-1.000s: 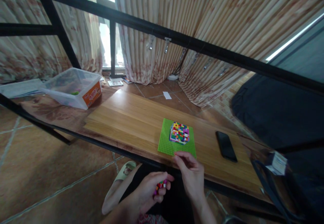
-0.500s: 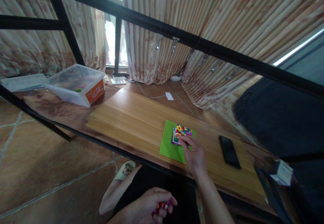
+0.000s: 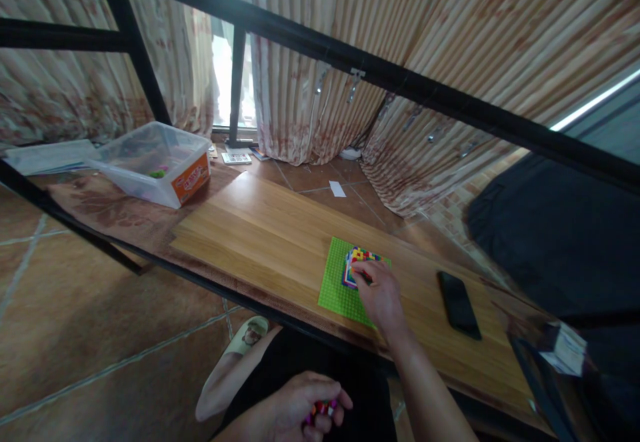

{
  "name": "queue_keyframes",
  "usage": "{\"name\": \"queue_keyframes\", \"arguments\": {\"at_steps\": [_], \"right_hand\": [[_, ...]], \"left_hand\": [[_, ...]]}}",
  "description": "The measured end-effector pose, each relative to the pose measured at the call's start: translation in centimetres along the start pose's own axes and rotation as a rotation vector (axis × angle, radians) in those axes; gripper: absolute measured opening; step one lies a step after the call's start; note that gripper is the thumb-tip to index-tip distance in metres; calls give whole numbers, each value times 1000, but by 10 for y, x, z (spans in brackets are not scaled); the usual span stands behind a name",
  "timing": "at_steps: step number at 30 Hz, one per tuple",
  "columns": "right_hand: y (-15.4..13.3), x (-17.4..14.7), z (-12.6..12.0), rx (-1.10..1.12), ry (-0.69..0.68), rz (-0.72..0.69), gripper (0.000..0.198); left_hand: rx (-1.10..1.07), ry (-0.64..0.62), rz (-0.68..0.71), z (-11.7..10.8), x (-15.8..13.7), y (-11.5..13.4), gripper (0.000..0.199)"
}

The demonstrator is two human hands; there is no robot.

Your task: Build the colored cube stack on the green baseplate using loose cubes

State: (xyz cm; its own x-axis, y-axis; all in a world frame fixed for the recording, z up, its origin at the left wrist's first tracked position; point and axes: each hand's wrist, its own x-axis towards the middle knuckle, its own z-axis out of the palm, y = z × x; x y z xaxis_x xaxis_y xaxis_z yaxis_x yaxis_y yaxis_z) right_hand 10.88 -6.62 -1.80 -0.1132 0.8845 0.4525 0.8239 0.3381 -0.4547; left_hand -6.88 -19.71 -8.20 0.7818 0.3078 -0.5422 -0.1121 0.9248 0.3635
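Note:
On a wooden board [image 3: 260, 229] lies a green studded baseplate [image 3: 333, 282]. A low multicoloured structure of toy building bricks [image 3: 357, 255] is built on it. My right hand [image 3: 381, 292] is over the near side of this structure, its thumb and fingertips pinched together at the bricks. Whatever the pinch holds is too small or too covered to make out. Down above my lap, my left hand [image 3: 310, 399] is cupped, with the fingers curled around several small loose toy bricks [image 3: 323, 409] in red, pink, white and other colours.
A black phone [image 3: 459, 304] lies on the board to the right. At the far left stands a clear plastic box [image 3: 145, 172] with an orange label and a few bricks inside. A dark metal rail [image 3: 300, 39] crosses beyond the board.
My right hand has shifted slightly and its fingers press lower over the brick structure. My left hand stays in place with its bricks. The view has moved a little.

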Motion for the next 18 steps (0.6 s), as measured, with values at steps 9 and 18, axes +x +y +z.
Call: {"name": "queue_keyframes", "arguments": {"at_steps": [9, 18], "right_hand": [[-4, 0, 0, -65, 51, 11, 19], [2, -15, 8, -18, 130, -40, 19]], "left_hand": [[-10, -9, 8, -1, 0, 0, 31], [-13, -17, -14, 1, 0, 2, 29]]}}
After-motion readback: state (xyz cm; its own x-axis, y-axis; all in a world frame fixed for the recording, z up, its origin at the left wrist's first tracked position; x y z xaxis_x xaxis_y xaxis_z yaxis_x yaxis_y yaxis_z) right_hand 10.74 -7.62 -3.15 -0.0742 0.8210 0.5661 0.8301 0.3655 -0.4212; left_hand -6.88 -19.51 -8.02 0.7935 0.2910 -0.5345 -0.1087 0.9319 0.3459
